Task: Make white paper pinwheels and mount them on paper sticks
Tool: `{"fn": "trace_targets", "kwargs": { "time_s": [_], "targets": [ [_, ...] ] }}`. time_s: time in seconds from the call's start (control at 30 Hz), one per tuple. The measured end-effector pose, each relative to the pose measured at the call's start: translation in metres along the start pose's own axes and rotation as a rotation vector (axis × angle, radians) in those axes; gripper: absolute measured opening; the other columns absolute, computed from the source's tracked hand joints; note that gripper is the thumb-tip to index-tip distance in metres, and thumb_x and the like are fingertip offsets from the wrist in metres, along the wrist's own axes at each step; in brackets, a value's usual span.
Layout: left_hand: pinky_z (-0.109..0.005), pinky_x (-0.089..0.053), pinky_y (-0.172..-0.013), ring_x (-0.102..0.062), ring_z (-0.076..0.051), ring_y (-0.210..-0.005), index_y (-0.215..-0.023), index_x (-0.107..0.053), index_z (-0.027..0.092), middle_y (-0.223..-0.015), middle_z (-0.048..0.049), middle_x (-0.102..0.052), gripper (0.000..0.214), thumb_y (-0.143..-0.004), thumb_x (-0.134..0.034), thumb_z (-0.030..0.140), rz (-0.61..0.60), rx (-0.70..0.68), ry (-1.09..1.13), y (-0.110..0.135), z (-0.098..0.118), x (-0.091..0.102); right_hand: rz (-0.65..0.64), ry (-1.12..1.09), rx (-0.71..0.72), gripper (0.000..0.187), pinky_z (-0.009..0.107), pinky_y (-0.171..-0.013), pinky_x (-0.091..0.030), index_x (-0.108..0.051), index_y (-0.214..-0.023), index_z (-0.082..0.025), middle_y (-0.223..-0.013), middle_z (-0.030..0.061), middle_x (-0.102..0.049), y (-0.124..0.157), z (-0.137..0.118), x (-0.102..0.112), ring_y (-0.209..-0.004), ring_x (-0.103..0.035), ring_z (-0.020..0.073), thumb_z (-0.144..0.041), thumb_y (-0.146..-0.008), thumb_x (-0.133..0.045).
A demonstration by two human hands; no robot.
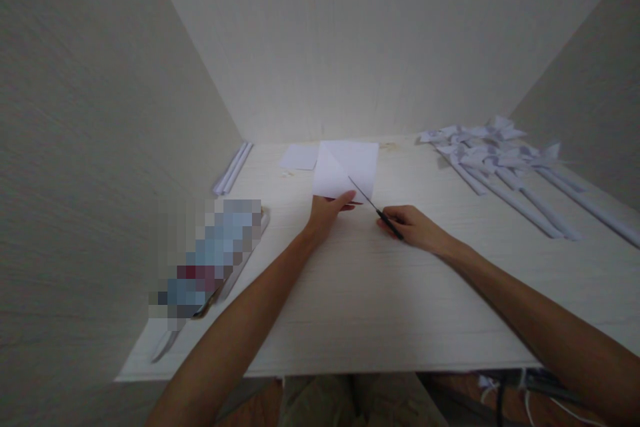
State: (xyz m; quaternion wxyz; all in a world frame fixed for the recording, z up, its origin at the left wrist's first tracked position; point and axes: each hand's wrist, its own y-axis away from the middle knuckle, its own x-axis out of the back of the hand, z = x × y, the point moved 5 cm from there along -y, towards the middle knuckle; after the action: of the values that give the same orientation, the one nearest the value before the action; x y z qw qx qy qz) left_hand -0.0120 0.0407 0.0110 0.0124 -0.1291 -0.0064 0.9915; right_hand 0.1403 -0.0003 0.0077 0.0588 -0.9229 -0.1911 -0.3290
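A white sheet of paper (350, 160) is held over the middle of the table, with a diagonal line running across it from the upper left. My left hand (334, 205) grips its lower edge, thumb on top and fingers underneath. In my right hand (407, 223) is a pair of scissors (387, 221) with black handles, the fingers closed around them. Their thin blades point up and left, lying across the lower right part of the paper. Whether the blades are apart is too small to tell.
A smaller white paper piece (300, 157) lies behind on the left. Rolled paper tubes (234, 168) rest by the left wall. Several paper tubes with folded pinwheel-like tops (493, 153) lie at the right. A blurred-out object (215, 253) is on the left; walls enclose the table (325, 320).
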Motion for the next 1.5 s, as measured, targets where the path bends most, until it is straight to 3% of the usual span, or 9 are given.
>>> {"fn": "trace_targets", "kwargs": {
  "time_s": [0.1,0.83,0.93,1.07,1.23,1.37,1.5],
  "targets": [
    [-0.024,-0.052,-0.053,-0.063,-0.014,-0.058,-0.066,-0.061,0.010,-0.074,-0.0059,-0.067,0.020,-0.054,-0.071,0.021,-0.005,0.012,-0.012,0.000,0.000,0.000,0.007,-0.007,0.004,0.036,0.023,-0.045,-0.020,-0.037,-0.056,-0.019,-0.052,-0.0040,-0.035,0.000,0.000,0.000,-0.048,-0.031,0.0085,-0.048,-0.077,-0.042],
    [-0.024,-0.051,-0.051,-0.062,-0.014,-0.055,-0.062,-0.059,0.010,-0.070,-0.0058,-0.066,0.023,-0.050,-0.073,0.023,-0.010,0.029,0.019,-0.001,-0.004,0.000,0.008,-0.063,-0.008,0.036,0.022,-0.044,-0.020,-0.037,-0.056,-0.018,-0.052,-0.0046,-0.033,0.000,0.001,0.001,-0.048,-0.029,0.0077,-0.048,-0.076,-0.046],
    [-0.024,-0.051,-0.054,-0.061,-0.013,-0.060,-0.063,-0.058,0.011,-0.072,-0.0039,-0.066,0.024,-0.047,-0.075,0.021,0.041,0.018,0.096,-0.003,-0.002,0.005,0.000,-0.075,0.002,0.036,0.022,-0.044,-0.019,-0.036,-0.056,-0.019,-0.052,-0.0048,-0.032,0.000,0.003,0.001,-0.048,-0.029,0.0075,-0.047,-0.075,-0.047],
    [-0.023,-0.049,-0.057,-0.059,-0.011,-0.062,-0.074,-0.061,0.014,-0.073,-0.0015,-0.064,0.023,-0.055,-0.070,0.023,0.076,-0.021,0.327,-0.013,0.002,0.017,-0.048,-0.095,0.011,0.037,0.022,-0.043,-0.019,-0.035,-0.055,-0.019,-0.051,-0.0056,-0.029,-0.001,0.006,0.001,-0.047,-0.027,0.0068,-0.047,-0.075,-0.047],
    [-0.016,-0.041,-0.048,-0.052,-0.006,-0.050,-0.058,-0.056,0.014,-0.057,0.0037,-0.058,0.012,-0.055,-0.067,0.018,0.138,-0.063,0.392,-0.023,0.004,0.032,-0.083,-0.135,0.009,0.038,0.023,-0.043,-0.019,-0.034,-0.053,-0.019,-0.050,-0.0063,-0.028,-0.001,0.006,0.001,-0.046,-0.026,0.0062,-0.049,-0.072,-0.049],
    [-0.017,-0.040,-0.048,-0.049,-0.005,-0.046,-0.050,-0.049,0.015,-0.049,0.0053,-0.051,0.020,-0.053,-0.069,0.018,0.084,-0.068,0.328,-0.021,0.004,0.028,-0.092,-0.188,0.006,0.040,0.023,-0.043,-0.020,-0.036,-0.054,-0.019,-0.048,-0.0056,-0.033,-0.002,0.007,0.003,-0.044,-0.028,0.0064,-0.052,-0.074,-0.046],
    [-0.019,-0.044,-0.053,-0.054,-0.008,-0.054,-0.059,-0.057,0.014,-0.061,0.0013,-0.060,0.018,-0.051,-0.071,0.021,-0.006,0.000,0.241,-0.016,0.001,0.018,-0.086,-0.245,0.051,0.040,0.023,-0.044,-0.020,-0.037,-0.054,-0.019,-0.048,-0.0051,-0.036,-0.002,0.006,0.005,-0.044,-0.030,0.0064,-0.053,-0.074,-0.045]
  ]
}}
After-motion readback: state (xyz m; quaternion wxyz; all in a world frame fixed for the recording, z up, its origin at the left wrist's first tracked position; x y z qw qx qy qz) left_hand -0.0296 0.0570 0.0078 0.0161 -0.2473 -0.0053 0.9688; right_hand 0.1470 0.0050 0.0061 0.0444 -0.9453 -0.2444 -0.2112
